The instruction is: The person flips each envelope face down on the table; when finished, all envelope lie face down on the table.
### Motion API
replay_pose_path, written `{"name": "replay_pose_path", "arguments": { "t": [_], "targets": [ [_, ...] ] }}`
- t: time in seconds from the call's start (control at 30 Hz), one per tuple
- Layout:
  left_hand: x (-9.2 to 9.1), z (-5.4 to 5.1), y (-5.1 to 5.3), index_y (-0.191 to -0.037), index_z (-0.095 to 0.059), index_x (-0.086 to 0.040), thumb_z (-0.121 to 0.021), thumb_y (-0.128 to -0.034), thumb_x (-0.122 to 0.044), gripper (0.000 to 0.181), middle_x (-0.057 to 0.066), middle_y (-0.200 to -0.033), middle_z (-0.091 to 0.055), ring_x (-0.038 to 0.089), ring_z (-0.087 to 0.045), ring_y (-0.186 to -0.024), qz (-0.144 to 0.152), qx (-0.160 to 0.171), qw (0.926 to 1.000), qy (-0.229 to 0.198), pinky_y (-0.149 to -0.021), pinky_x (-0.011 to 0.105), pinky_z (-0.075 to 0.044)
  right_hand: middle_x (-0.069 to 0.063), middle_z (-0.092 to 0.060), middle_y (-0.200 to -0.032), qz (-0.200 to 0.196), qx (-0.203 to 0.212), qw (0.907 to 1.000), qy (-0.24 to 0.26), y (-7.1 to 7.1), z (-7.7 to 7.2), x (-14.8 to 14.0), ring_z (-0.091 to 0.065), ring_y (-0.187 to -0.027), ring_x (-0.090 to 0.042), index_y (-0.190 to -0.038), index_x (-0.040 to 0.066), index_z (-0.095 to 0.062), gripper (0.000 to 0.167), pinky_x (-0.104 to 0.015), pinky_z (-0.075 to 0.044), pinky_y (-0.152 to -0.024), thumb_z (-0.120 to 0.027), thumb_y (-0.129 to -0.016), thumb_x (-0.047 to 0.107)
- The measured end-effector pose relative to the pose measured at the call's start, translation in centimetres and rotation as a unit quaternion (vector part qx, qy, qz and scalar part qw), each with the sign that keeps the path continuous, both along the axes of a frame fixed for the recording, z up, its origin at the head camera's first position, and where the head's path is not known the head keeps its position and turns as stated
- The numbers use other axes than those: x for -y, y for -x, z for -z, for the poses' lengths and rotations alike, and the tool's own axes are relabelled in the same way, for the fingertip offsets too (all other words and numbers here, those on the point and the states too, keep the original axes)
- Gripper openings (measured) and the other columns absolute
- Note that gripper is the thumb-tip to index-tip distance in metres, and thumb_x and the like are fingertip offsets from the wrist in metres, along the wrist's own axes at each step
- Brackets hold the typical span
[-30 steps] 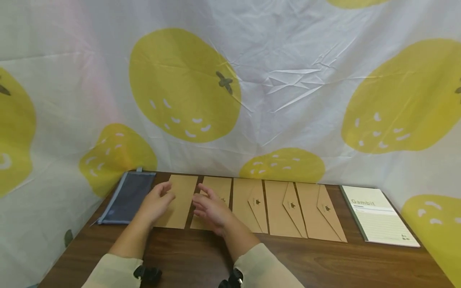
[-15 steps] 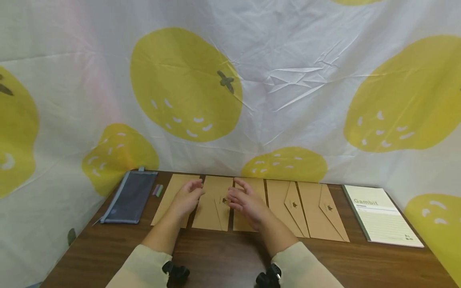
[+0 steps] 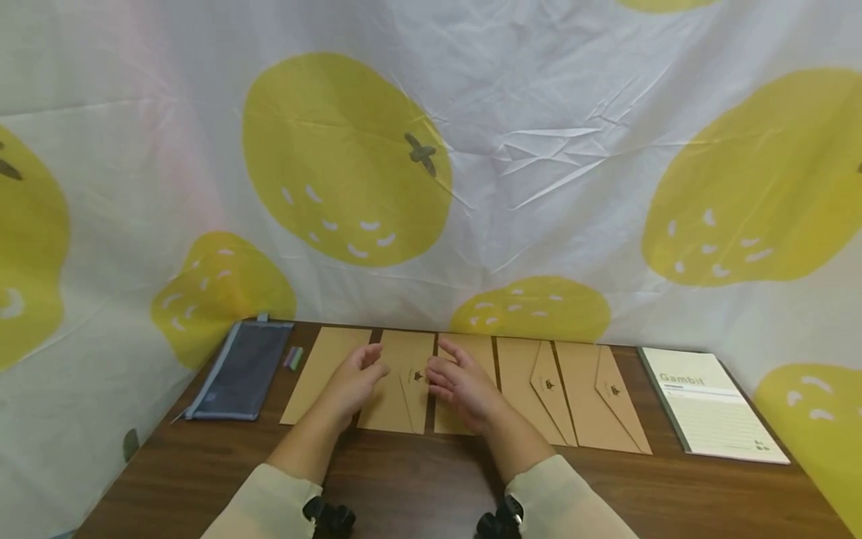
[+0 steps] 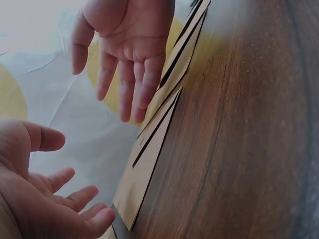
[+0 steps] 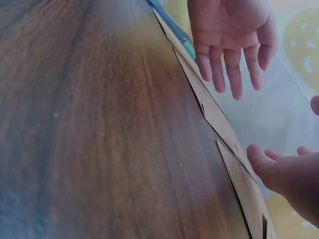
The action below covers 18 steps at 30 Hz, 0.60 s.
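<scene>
- My left hand and right hand face each other below the frame's centre, fingers loosely spread, holding nothing.
- Beneath them, five envelopes lie side by side, gapped, perhaps to keep each distinct.
- Pouch lower left, notepad lower right: seemingly kept off the row.

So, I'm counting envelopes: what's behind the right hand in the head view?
The middle envelope: its top and lower-left corner show around the right hand; its centre is hidden.
</scene>
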<state>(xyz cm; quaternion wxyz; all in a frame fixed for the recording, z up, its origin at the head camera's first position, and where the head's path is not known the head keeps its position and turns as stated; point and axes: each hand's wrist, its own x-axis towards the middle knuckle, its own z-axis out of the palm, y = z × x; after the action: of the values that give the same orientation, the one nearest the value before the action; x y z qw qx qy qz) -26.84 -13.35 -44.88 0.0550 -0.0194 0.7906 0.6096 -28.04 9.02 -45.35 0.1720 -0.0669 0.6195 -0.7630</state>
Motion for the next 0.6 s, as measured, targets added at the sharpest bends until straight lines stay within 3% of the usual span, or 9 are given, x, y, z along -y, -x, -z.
{"name": "replay_pose_path", "arguments": {
  "t": [0.27,0.6],
  "targets": [
    [0.09,0.26,-0.28,-0.163,-0.041,-0.011,-0.06,-0.1027,-0.03,0.066,0.021,-0.171,-0.038,0.048,-0.036,-0.157,0.009,0.018,0.9996,0.022,-0.125,0.067,-0.037,-0.036,-0.033,-0.167,-0.01,0.013,0.9998,-0.009,0.01,0.24,-0.21,-0.037,-0.156,-0.052,-0.172,0.008,-0.015,0.073,-0.06,-0.039,-0.126,-0.054,-0.11,0.018],
    [0.17,0.13,-0.31,-0.161,-0.044,-0.01,-0.058,-0.1035,-0.028,0.062,0.022,-0.169,-0.041,0.047,-0.041,-0.155,0.013,0.018,0.9995,0.021,-0.123,0.066,-0.039,-0.035,-0.028,-0.169,0.004,0.017,0.9994,0.029,0.45,0.73,-0.53,-0.04,-0.153,-0.053,-0.169,0.002,-0.02,0.067,-0.057,-0.043,-0.124,-0.051,-0.11,0.006]
  ]
}}
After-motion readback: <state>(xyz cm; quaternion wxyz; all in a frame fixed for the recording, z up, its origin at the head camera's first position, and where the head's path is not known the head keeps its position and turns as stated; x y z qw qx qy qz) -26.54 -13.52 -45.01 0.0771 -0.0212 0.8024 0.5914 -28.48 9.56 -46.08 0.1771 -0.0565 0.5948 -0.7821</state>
